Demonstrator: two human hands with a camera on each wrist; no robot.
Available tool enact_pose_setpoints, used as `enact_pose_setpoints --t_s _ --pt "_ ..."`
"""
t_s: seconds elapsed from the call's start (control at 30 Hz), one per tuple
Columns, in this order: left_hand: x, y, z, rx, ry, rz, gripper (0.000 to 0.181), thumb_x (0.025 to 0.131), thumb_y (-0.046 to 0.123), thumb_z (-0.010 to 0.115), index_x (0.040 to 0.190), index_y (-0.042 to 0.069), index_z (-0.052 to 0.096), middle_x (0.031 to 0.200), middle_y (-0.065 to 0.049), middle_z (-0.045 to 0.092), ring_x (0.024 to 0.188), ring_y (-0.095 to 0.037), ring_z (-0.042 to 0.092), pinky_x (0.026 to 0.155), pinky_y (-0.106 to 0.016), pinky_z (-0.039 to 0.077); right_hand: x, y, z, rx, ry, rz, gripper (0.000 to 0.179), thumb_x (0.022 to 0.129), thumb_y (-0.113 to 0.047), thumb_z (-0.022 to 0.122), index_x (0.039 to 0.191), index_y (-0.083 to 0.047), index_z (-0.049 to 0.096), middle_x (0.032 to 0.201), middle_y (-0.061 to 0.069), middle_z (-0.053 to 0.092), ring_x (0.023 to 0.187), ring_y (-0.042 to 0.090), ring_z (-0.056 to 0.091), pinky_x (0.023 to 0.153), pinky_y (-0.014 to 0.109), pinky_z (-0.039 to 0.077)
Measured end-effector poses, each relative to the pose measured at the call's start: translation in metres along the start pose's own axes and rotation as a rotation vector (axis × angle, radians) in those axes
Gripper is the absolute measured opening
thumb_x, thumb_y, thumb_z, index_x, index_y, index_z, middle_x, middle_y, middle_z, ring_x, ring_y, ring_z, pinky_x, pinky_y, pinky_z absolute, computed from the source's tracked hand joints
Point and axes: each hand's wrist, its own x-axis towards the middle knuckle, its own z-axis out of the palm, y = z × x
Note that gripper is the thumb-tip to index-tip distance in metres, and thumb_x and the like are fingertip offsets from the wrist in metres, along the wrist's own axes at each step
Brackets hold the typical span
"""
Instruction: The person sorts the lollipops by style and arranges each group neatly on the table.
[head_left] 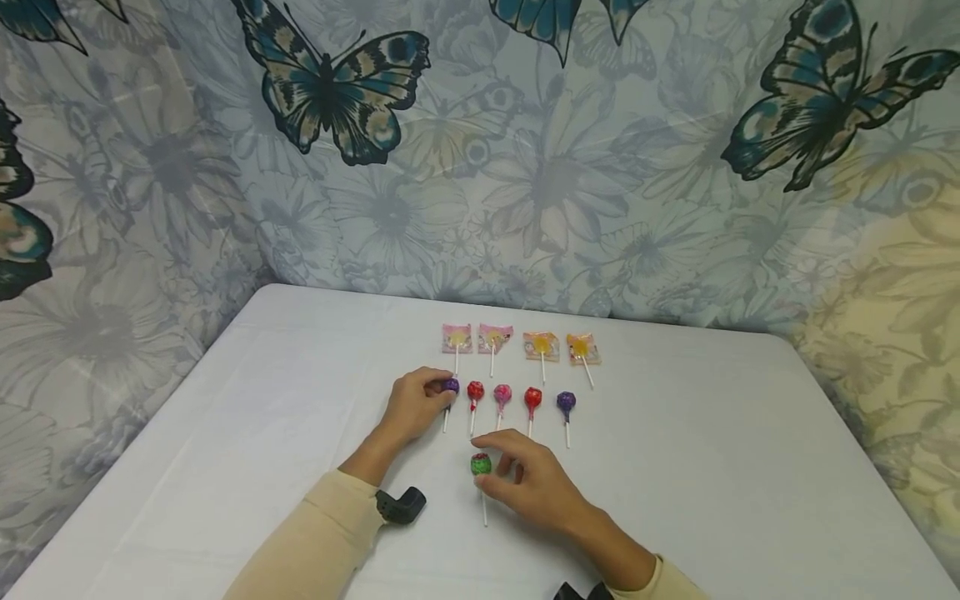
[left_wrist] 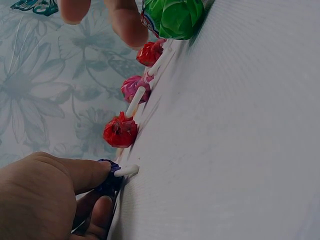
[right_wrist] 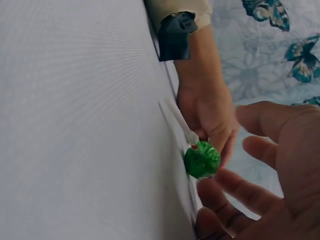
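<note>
My left hand [head_left: 414, 406] pinches the wrapped head of a purple lollipop [head_left: 451, 386] at the left end of a row; its white stick points toward me. In the left wrist view the thumb and fingers lie on either side of that purple head [left_wrist: 111, 184]. My right hand [head_left: 536, 482] hovers over the near table with thumb and fingers spread beside a green lollipop [head_left: 481, 464]. The right wrist view has fingertips right at the green wrapper [right_wrist: 202, 160], not closed round it. Its stick [right_wrist: 180, 120] points toward me.
The row continues rightward with a red lollipop [head_left: 476, 391], a pink one [head_left: 502, 394], another red one [head_left: 532, 398] and a purple one [head_left: 566, 402]. Behind lie several flat lollipops in clear packets [head_left: 542, 344]. A butterfly-print cloth [head_left: 555, 183] hangs behind the white table [head_left: 712, 467].
</note>
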Motion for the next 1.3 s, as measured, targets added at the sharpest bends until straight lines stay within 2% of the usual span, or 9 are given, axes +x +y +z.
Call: enact_pose_setpoints --t_s 0.23,0.47,0.57,0.7,0.83,1.07,1.3 --pt "0.001 -0.001 -0.001 -0.003 -0.001 -0.006 0.026 0.082 0.003 0.075 0.107 0.003 0.072 0.081 -0.001 0.060 0.071 -0.014 0.055 0.065 -0.029 0.049 0.001 0.006 0.004 -0.084 -0.062 0.020 0.038 0.085 -0.017 0.075 0.123 -0.015 0.066 0.116 -0.005 0.063 0.080 0.011 0.056 0.068 0.027 0.047" --pt "0.001 0.001 -0.002 -0.004 -0.002 0.005 0.025 0.082 0.003 0.075 0.107 0.003 0.072 0.081 -0.001 0.060 0.071 -0.013 0.054 0.065 -0.029 0.048 0.000 0.009 0.008 -0.141 -0.070 -0.016 0.029 0.084 -0.009 0.075 0.112 -0.015 0.070 0.110 -0.009 0.063 0.085 0.008 0.059 0.076 0.030 0.050" --pt "0.001 0.001 -0.002 -0.005 -0.001 0.010 0.025 0.082 0.003 0.076 0.107 0.003 0.072 0.080 -0.001 0.060 0.071 -0.013 0.055 0.065 -0.029 0.048 0.000 0.007 0.008 -0.148 -0.067 0.013 0.027 0.083 -0.008 0.075 0.109 -0.017 0.072 0.107 -0.012 0.064 0.084 0.008 0.058 0.075 0.028 0.050" --pt "0.000 0.001 -0.001 -0.009 0.002 0.005 0.026 0.081 0.002 0.076 0.107 0.003 0.072 0.080 -0.001 0.060 0.071 -0.013 0.055 0.064 -0.029 0.048 -0.001 0.005 0.007 -0.136 -0.068 0.057 0.026 0.084 -0.007 0.075 0.107 -0.018 0.073 0.102 -0.012 0.065 0.082 0.006 0.057 0.072 0.026 0.050" --pt "0.000 0.000 -0.001 -0.007 0.004 0.005 0.026 0.081 0.003 0.076 0.107 0.003 0.072 0.080 -0.001 0.060 0.071 -0.014 0.055 0.065 -0.030 0.048 -0.001 0.004 0.007 -0.123 -0.050 0.055 0.026 0.084 -0.006 0.074 0.107 -0.016 0.073 0.099 -0.011 0.066 0.079 0.005 0.056 0.069 0.025 0.049" --pt "-0.001 -0.001 0.000 -0.008 0.002 0.009 0.026 0.082 0.003 0.075 0.107 0.002 0.072 0.080 -0.001 0.059 0.071 -0.014 0.054 0.064 -0.029 0.048 -0.003 0.002 0.008 -0.106 -0.001 0.025 0.026 0.082 -0.004 0.075 0.107 -0.011 0.072 0.096 -0.014 0.063 0.078 0.005 0.056 0.068 0.026 0.049" --pt "0.000 -0.002 0.000 -0.010 0.003 0.009 0.026 0.082 0.003 0.075 0.108 0.002 0.072 0.081 -0.002 0.060 0.072 -0.014 0.055 0.065 -0.029 0.048 -0.002 -0.008 0.004 -0.020 0.038 -0.054 0.027 0.082 0.000 0.074 0.106 -0.010 0.071 0.099 -0.011 0.064 0.078 0.007 0.058 0.069 0.026 0.051"
